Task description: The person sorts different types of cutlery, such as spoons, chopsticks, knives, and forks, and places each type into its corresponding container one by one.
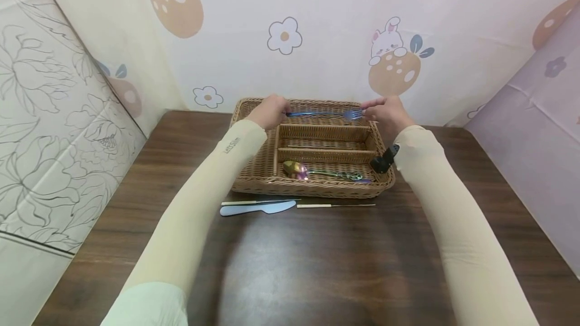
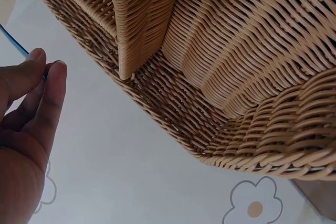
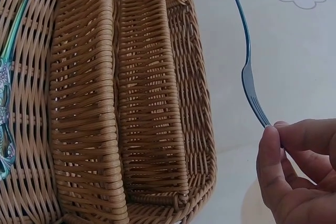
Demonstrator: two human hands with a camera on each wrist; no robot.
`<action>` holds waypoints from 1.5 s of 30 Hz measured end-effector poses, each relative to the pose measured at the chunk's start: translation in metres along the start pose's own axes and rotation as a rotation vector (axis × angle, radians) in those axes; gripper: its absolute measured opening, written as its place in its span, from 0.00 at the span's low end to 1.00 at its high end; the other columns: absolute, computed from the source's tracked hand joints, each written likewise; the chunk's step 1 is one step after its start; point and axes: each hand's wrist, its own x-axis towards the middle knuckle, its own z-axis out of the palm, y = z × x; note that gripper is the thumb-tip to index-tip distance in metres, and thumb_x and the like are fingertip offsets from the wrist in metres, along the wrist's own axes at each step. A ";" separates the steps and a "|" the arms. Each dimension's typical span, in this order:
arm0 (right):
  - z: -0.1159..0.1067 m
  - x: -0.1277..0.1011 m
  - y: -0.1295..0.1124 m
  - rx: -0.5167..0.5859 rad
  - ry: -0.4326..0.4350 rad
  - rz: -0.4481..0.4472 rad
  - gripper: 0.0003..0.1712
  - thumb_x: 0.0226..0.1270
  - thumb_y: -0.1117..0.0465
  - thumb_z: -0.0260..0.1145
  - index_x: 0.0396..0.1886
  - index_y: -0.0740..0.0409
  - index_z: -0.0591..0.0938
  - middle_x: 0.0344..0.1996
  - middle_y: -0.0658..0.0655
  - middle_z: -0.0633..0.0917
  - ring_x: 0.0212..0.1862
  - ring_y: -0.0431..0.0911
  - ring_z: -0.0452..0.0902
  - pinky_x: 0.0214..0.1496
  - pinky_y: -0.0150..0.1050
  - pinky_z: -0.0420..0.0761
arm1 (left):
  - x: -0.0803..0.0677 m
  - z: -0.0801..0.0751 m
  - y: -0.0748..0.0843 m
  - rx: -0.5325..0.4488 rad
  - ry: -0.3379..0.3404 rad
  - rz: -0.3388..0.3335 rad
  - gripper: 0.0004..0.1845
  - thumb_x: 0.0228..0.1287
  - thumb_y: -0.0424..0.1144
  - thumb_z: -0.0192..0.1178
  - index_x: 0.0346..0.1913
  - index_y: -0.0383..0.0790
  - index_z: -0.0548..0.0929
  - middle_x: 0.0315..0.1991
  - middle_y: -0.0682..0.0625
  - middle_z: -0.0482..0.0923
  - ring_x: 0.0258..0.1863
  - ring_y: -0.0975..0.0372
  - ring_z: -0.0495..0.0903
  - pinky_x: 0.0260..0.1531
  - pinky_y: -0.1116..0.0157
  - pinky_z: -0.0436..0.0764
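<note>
Two bare hands at work over a wicker basket (image 1: 308,188) on a dark wooden table (image 1: 290,270). Blue fork (image 3: 248,80) held up between them, lying crosswise above the back compartment (image 1: 317,121) on the basket's right side. Left hand (image 1: 271,110) pinches the end of the handle, thumb against fingers; right hand (image 1: 388,113) grasps the tine tips between thumb and fingertips. Both wrist views show the fork apart from the wicker; how high it hangs above the rim, I cannot tell.

Step in hand, as I read it: positioning the fork over that compartment, handle to the left, tines to the right. Not yet laid down. If it is to go in there, the next move calls for both hands sinking together, fork kept level and lengthwise, clear of the back divider (image 1: 323,128), then both pinches loosening evenly. Letting one end go early would probably tip it.

Nearby: a shiny multicoloured spoon (image 1: 296,169) lies in the front compartment, its bowl to the left. On the table before the basket, a pale blue knife (image 1: 258,208) and two slim cream-handled utensils (image 1: 314,206); neither hand touches these.
</note>
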 end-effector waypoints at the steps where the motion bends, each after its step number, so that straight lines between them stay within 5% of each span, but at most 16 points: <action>1: 0.000 0.001 0.000 0.000 0.002 0.005 0.20 0.64 0.74 0.57 0.56 0.70 0.76 0.60 0.62 0.69 0.54 0.54 0.70 0.67 0.48 0.61 | 0.001 0.000 0.000 0.000 0.003 -0.002 0.12 0.64 0.23 0.54 0.49 0.29 0.81 0.47 0.40 0.81 0.48 0.53 0.79 0.51 0.63 0.76; 17: 0.002 0.012 0.006 0.045 0.055 0.053 0.22 0.65 0.76 0.54 0.59 0.69 0.73 0.59 0.63 0.69 0.57 0.55 0.70 0.69 0.48 0.60 | 0.015 0.010 -0.005 -0.012 0.044 -0.041 0.11 0.65 0.23 0.54 0.47 0.29 0.82 0.46 0.41 0.79 0.49 0.53 0.76 0.54 0.62 0.74; 31: 0.006 0.026 0.010 0.173 0.080 0.059 0.24 0.60 0.80 0.53 0.59 0.75 0.71 0.53 0.61 0.71 0.42 0.43 0.74 0.56 0.38 0.73 | 0.029 0.021 -0.012 0.014 0.050 -0.104 0.11 0.65 0.24 0.55 0.47 0.30 0.83 0.47 0.41 0.80 0.50 0.53 0.77 0.54 0.61 0.74; 45: 0.005 0.036 0.015 0.185 0.018 0.178 0.30 0.62 0.80 0.47 0.66 0.73 0.65 0.69 0.64 0.62 0.38 0.39 0.74 0.49 0.28 0.75 | 0.037 0.031 -0.011 0.027 0.049 -0.128 0.13 0.67 0.23 0.51 0.46 0.32 0.84 0.47 0.42 0.82 0.48 0.54 0.79 0.52 0.60 0.76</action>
